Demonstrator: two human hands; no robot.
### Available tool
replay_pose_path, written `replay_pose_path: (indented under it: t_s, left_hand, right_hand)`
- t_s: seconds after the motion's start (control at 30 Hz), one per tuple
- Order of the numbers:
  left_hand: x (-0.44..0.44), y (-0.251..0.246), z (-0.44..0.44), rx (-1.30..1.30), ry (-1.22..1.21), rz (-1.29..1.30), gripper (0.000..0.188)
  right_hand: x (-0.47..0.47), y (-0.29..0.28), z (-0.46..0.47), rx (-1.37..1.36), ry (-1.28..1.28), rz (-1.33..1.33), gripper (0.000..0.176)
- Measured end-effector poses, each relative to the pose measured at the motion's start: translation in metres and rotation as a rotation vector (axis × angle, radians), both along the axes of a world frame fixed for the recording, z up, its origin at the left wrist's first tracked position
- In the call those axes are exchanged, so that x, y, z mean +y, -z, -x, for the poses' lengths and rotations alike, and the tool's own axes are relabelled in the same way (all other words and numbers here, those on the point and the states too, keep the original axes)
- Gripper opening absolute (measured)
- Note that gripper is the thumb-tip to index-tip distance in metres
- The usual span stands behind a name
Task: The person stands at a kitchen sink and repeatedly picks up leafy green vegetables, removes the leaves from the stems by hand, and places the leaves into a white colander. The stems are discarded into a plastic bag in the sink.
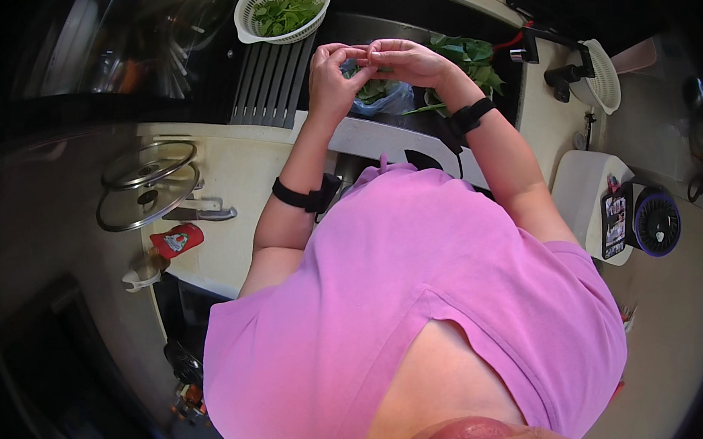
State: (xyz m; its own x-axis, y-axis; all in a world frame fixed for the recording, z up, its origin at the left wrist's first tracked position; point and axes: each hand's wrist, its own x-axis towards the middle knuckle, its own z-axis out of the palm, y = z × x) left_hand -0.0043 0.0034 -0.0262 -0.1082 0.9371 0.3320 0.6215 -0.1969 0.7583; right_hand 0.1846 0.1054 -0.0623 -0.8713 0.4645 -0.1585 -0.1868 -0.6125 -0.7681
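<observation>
My left hand (332,79) and my right hand (408,61) meet at the fingertips over a dark sink (370,24). Their fingers are pinched close together; whether a small piece of stem or leaf sits between them is too small to tell. Just below is a thin bluish plastic bag (393,99) with green leaves in it. Loose leafy greens (468,55) lie in the sink beside my right wrist. Beyond my left hand, a white plastic colander (244,22) holds green leaves (286,15). It stands partly on a slatted drying rack (264,83).
A black faucet (566,79) and another white colander (602,77) are at the right. On the left counter (227,160) lie two glass pot lids (148,196), a knife (206,214) and a red-labelled bottle (175,241). A phone (614,226) and small fan (657,221) stand right.
</observation>
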Motion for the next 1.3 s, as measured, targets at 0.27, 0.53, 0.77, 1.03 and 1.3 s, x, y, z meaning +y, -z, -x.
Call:
replay_pose_path:
  t_s: [0.27, 0.53, 0.77, 1.03, 1.3]
  left_hand:
    - [0.025, 0.016, -0.018, -0.278, 0.072, 0.104, 0.026]
    - [0.033, 0.043, -0.022, -0.241, 0.156, 0.159, 0.023]
    - [0.05, 0.103, -0.011, 0.565, 0.236, 0.369, 0.023]
    - [0.05, 0.091, -0.009, 0.544, 0.132, 0.329, 0.032]
    - [0.03, 0.06, -0.018, 0.377, 0.086, 0.196, 0.043]
  right_hand:
    - [-0.004, -0.01, -0.018, -0.107, 0.251, -0.289, 0.016]
    - [-0.013, -0.022, -0.037, -0.269, 0.42, -0.698, 0.03]
    - [-0.012, -0.01, -0.073, -0.654, 0.576, -0.72, 0.036]
    - [-0.012, 0.031, -0.145, -1.021, 0.549, -0.742, 0.034]
    - [-0.025, 0.113, -0.139, -1.375, -0.095, -1.679, 0.012]
